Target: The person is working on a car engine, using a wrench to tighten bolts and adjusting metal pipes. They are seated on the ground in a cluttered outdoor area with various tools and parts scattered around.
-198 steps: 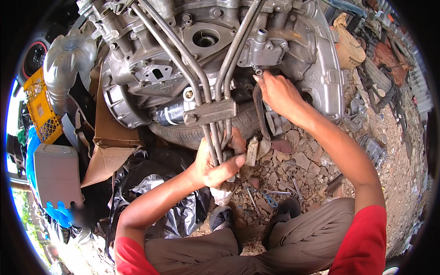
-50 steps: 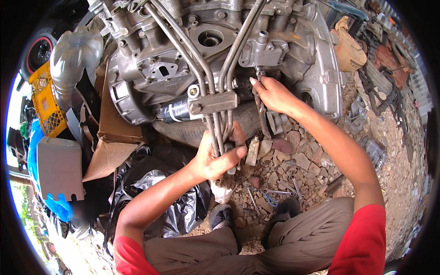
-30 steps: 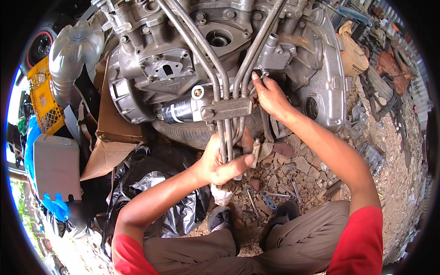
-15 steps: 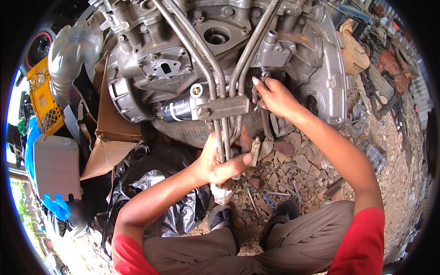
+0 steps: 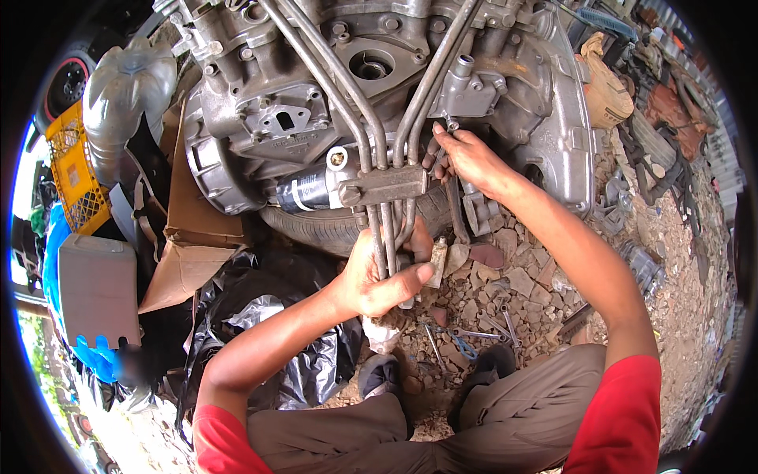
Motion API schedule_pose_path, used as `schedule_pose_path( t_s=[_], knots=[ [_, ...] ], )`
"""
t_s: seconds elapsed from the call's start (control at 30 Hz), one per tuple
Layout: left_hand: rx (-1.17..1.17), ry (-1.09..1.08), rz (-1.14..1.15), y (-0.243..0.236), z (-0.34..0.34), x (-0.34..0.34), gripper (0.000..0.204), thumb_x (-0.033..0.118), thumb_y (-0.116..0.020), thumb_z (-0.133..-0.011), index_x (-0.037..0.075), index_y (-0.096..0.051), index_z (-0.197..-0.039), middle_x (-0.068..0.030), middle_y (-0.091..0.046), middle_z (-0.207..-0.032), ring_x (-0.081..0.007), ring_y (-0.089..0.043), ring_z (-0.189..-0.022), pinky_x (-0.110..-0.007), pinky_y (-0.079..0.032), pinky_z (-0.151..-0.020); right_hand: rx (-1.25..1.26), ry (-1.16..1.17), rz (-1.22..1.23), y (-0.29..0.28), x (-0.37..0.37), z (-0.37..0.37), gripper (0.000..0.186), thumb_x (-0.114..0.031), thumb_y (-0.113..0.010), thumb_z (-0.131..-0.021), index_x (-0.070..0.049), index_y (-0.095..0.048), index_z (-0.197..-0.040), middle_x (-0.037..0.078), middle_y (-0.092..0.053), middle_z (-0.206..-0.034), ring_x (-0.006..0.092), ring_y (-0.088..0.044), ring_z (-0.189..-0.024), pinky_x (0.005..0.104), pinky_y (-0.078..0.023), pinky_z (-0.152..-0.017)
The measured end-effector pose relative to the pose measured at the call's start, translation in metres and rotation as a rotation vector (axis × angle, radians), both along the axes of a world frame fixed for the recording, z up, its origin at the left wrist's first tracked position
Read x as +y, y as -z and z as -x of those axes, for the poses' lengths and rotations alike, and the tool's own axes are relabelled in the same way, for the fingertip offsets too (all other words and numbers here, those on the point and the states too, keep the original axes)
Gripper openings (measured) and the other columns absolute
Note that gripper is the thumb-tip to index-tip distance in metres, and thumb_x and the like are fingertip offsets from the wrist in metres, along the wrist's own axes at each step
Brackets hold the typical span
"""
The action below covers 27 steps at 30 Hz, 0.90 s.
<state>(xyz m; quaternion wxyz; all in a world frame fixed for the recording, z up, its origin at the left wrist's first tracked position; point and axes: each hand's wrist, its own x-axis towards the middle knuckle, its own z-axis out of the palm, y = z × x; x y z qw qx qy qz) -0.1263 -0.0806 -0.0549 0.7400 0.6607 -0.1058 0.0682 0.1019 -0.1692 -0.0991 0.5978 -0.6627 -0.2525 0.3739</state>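
A large grey metal engine (image 5: 288, 146) fills the far side. Bent metal pipes (image 5: 364, 142) run down over it through a rectangular clamp block (image 5: 387, 186). My left hand (image 5: 375, 278) is wrapped round the pipes' lower ends below the block, its thumb lying across the front. Just right of the block, my right hand (image 5: 478, 164) has its fingers bent in a pinch beside a small dark metal piece (image 5: 450, 125). What those fingers hold is mostly hidden. A black cylindrical filter (image 5: 304, 189) with a white stripe sits left of the block.
A tyre (image 5: 324, 229) lies beneath the engine. Several wrenches (image 5: 511, 325) rest on rubble near my feet. To the left are a cardboard box (image 5: 197, 213), black plastic sheeting (image 5: 316, 347), a grey panel (image 5: 99, 276) and a yellow crate (image 5: 76, 170). A whitish tube (image 5: 438, 265) stands right of my left hand.
My right hand has shifted slightly, its fingers curling lower and closer to the block's right end. My left hand keeps its grip on the pipes.
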Motion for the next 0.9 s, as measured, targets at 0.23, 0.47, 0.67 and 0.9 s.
schedule_pose_path(
  t_s=[0.23, 0.47, 0.67, 0.9],
  knots=[
    [-0.002, -0.003, -0.006, -0.002, -0.001, -0.002, 0.026, 0.021, -0.064, -0.088, 0.007, -0.044, -0.081, -0.0058, -0.049, -0.065, -0.0117, -0.046, -0.058, -0.027, -0.036, -0.054, -0.539, 0.084, 0.235, -0.003, -0.005, -0.002, 0.041, -0.036, -0.043, -0.102, 0.0, -0.057, -0.091, 0.015, -0.067, -0.073, 0.025, -0.066, -0.064, 0.0372, -0.053, -0.061],
    [-0.046, 0.001, -0.017, 0.002, 0.0, 0.002, 0.026, 0.021, -0.064, -0.089, 0.006, -0.044, -0.082, -0.0056, -0.049, -0.065, -0.0118, -0.046, -0.057, -0.027, -0.036, -0.053, -1.237, 0.032, 0.573, -0.035, -0.025, 0.013, 0.032, -0.023, -0.044, -0.1, 0.005, -0.059, -0.093, 0.027, -0.067, -0.079, 0.0414, -0.068, -0.08, 0.0503, -0.055, -0.071],
    [-0.009, -0.007, -0.017, -0.002, -0.001, -0.001, 0.026, 0.021, -0.064, -0.089, 0.006, -0.044, -0.081, -0.0055, -0.049, -0.065, -0.0116, -0.046, -0.057, -0.027, -0.036, -0.052, -0.421, 0.003, 0.295, -0.012, -0.014, 0.01, 0.047, -0.04, -0.043, -0.103, 0.004, -0.056, -0.091, 0.017, -0.066, -0.076, 0.0248, -0.066, -0.066, 0.0366, -0.051, -0.059],
    [-0.022, -0.002, -0.007, 0.001, -0.002, -0.001, 0.026, 0.021, -0.064, -0.089, 0.006, -0.044, -0.082, -0.0059, -0.05, -0.065, -0.0115, -0.046, -0.057, -0.027, -0.037, -0.053, -0.142, 0.042, -0.065, 0.01, 0.004, 0.004, 0.044, -0.04, -0.042, -0.104, -0.001, -0.053, -0.088, 0.007, -0.064, -0.076, 0.0135, -0.058, -0.056, 0.0289, -0.048, -0.053]
  ],
)
